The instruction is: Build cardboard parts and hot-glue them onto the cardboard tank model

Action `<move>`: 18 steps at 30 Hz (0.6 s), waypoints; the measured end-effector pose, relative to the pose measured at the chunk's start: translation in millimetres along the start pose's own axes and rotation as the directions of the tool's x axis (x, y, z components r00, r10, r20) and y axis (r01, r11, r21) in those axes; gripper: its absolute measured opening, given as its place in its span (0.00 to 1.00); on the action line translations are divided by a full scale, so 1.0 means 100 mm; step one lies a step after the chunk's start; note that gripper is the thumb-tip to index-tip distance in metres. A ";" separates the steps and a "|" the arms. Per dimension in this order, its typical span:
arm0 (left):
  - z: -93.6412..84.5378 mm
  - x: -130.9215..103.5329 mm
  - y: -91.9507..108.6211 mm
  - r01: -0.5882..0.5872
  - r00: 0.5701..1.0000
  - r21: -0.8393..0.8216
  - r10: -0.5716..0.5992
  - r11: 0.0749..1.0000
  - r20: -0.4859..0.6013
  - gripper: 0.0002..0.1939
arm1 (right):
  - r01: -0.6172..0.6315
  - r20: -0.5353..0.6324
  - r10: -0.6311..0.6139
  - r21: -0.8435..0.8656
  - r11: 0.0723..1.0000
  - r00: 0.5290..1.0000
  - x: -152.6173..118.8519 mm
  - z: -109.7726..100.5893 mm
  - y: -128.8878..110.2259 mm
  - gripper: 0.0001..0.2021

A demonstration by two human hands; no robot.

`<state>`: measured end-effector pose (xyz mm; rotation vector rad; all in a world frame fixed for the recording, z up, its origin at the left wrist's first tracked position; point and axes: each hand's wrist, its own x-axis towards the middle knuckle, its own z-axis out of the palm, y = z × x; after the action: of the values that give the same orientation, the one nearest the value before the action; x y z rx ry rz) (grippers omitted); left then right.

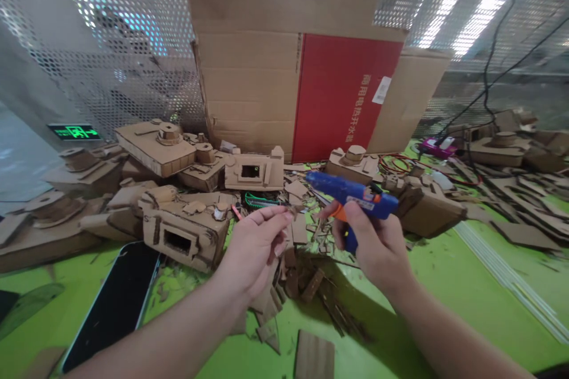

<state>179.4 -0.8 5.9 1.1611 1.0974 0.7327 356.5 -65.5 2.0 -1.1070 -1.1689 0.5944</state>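
Observation:
In my right hand point(377, 243) is a blue glue gun point(351, 192) with an orange trigger. Its nozzle points left, over the scraps. My left hand point(258, 246) is closed in a pinch, a short way left of the nozzle. At its fingertips there may be a small brown bit, too small to make out. Cardboard scraps point(313, 284) lie beneath and between my hands. Just beyond my left hand are a green utility knife point(262, 200) and a cardboard piece with a square opening point(269, 180). A boxy cardboard model point(186, 228) sits to its left.
Several cardboard models point(155, 145) crowd the left side, near a phone point(113, 305). Another model point(429, 207) stands right of the glue gun. White glue sticks point(507, 275) lie at right. A large cardboard sheet point(249, 83) with a red panel stands behind on the green table point(440, 308).

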 end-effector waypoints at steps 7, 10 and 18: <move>-0.08 0.05 -0.04 -0.157 0.987 0.435 0.130 0.886 0.090 0.17 | 0.224 -0.409 -0.191 0.033 0.974 0.892 0.28 -0.30 -0.07 0.15; -0.09 0.01 -0.03 -0.285 0.958 0.586 0.232 0.758 0.167 0.14 | 0.252 -0.449 -0.224 0.002 0.968 0.865 0.36 -0.38 -0.05 0.14; 0.08 -0.26 0.05 -0.460 0.888 0.640 0.331 0.615 0.320 0.05 | 0.134 -0.186 -0.143 -0.060 0.989 0.972 0.30 -0.36 -0.06 0.17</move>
<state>178.6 -25.6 18.6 2.1535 0.9975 0.5257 398.6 -55.3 20.3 -1.0869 -1.0882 0.3458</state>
